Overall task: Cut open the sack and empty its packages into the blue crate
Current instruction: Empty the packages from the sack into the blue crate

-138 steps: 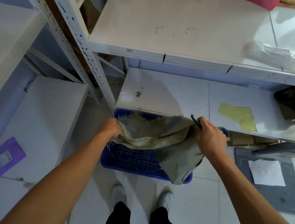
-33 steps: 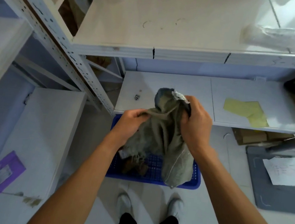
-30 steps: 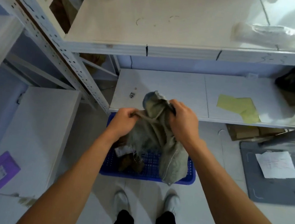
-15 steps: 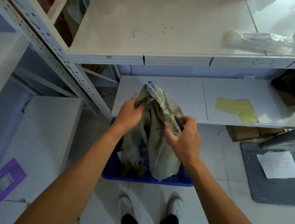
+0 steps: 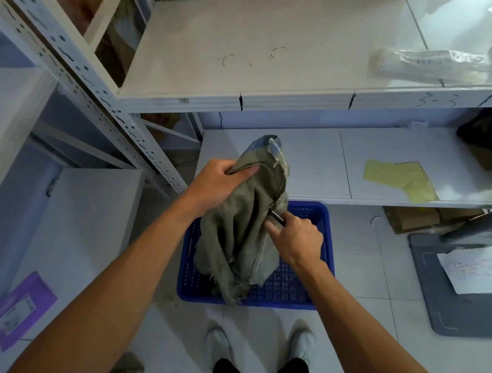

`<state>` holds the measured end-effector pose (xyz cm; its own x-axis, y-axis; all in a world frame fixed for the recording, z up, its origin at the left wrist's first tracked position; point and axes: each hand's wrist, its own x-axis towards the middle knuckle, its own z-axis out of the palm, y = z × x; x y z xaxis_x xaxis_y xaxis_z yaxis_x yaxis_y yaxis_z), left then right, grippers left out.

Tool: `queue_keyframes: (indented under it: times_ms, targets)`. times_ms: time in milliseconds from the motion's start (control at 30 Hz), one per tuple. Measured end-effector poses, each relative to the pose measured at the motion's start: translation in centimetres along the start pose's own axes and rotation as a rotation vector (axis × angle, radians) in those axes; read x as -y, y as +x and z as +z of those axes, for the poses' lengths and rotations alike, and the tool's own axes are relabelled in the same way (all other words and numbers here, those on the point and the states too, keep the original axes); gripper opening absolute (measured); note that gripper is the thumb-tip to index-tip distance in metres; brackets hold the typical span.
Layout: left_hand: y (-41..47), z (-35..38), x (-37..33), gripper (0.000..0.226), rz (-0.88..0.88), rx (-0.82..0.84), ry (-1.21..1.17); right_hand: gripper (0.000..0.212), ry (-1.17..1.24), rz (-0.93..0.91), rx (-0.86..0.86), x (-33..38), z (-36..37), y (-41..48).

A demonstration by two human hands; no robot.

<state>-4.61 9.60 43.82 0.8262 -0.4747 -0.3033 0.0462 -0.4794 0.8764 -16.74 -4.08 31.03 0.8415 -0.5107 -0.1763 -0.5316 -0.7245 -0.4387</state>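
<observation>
Left hand (image 5: 217, 183) now grips the limp sack (image 5: 243, 226) higher over the blue crate (image 5: 327, 257); right hand (image 5: 296, 241), at three o'clock, clutches a dark tool — emptying looks nearly finished.

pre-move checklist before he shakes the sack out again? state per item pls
1. Sack hangs over the blue crate: ok.
2. Left hand grips the bunched top: ok.
3. Right hand holds a dark tool against the fabric; blade exposed or not: cannot tell.
4. Open end points down: ok, frayed edge at the bottom.
5. Sack empty: cannot tell.
6. Packages in the crate: cannot tell, sack covers them.
</observation>
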Motion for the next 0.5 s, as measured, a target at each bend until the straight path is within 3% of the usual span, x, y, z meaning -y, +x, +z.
queue_keyframes:
  times_ms: [100,267,333,400,500]
  targets:
    - [-0.7,-0.4,-0.8,0.018,0.033,0.059,-0.045,0.079,0.026,0.027,0.030,0.8,-0.4,0.6]
    - [-1.1,-1.3,-1.4,0.014,0.011,0.142,-0.064,0.025,0.216,-0.078,-0.028,1.7,-1.7,1.3]
    - [-1.1,-2.3,-1.3,0.011,0.007,0.133,-0.061,0.015,0.201,-0.092,-0.022,1.8,-2.2,1.3]
    - [-0.8,-3.9,-0.4,0.010,0.030,0.125,0.080,0.011,0.215,-0.010,-0.013,1.1,-2.9,1.5]
    - [0.3,-7.1,2.7,0.017,0.050,0.047,0.541,0.013,0.175,0.071,-0.067,-0.6,-4.3,2.0]
